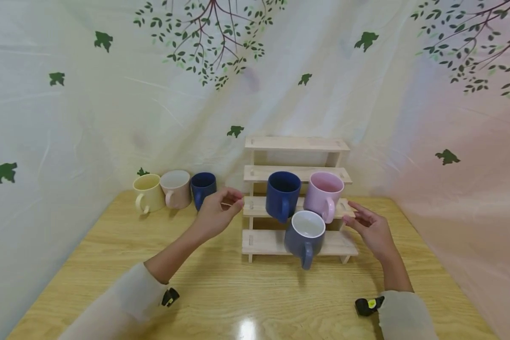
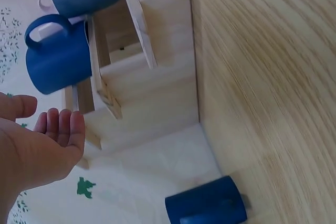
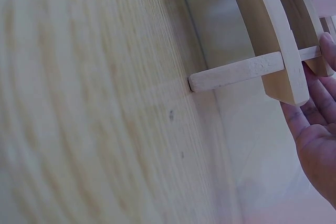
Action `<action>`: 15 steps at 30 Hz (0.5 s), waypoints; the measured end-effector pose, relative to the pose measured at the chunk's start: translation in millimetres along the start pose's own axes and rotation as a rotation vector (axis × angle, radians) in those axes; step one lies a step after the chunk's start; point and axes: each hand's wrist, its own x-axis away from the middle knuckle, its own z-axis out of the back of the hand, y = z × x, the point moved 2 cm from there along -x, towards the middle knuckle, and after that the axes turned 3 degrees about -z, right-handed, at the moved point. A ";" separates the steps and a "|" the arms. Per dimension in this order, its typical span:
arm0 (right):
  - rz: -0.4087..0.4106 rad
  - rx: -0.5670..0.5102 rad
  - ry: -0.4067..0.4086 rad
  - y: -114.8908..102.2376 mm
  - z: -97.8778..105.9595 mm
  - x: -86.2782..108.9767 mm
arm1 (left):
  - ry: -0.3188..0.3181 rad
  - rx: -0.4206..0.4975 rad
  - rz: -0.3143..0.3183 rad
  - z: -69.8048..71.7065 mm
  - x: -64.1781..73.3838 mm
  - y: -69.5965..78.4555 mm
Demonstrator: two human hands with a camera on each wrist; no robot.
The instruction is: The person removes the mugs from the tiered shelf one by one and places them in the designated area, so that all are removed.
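Note:
A stepped wooden shelf (image 1: 263, 241) stands on the table. On one of its middle steps sit a dark blue mug (image 1: 282, 191) and a pink mug (image 1: 323, 189); a grey-blue mug (image 1: 303, 238) with a white inside sits on the lowest step. My left hand (image 1: 216, 212) is at the shelf's left end, thumb and fingers apart and holding nothing; in the left wrist view, its loosely bent fingers (image 2: 63, 127) are near the blue mug. At the right end, my right hand (image 1: 371, 231) pinches the step's tip, thumb (image 3: 328, 51) on one side and fingers on the other.
At the table's back left stand a yellow mug (image 1: 150, 196), a pale pink-beige mug (image 1: 178, 191) and a smaller dark blue mug (image 1: 203, 185), partly behind my left hand. A curtain (image 1: 187, 118) printed with leaves hangs behind the wooden table (image 1: 212, 293).

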 end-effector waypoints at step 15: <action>0.000 -0.004 -0.002 -0.9 0.7 0.5 | -0.129 0.099 -0.014 -39.5 -0.4 21.9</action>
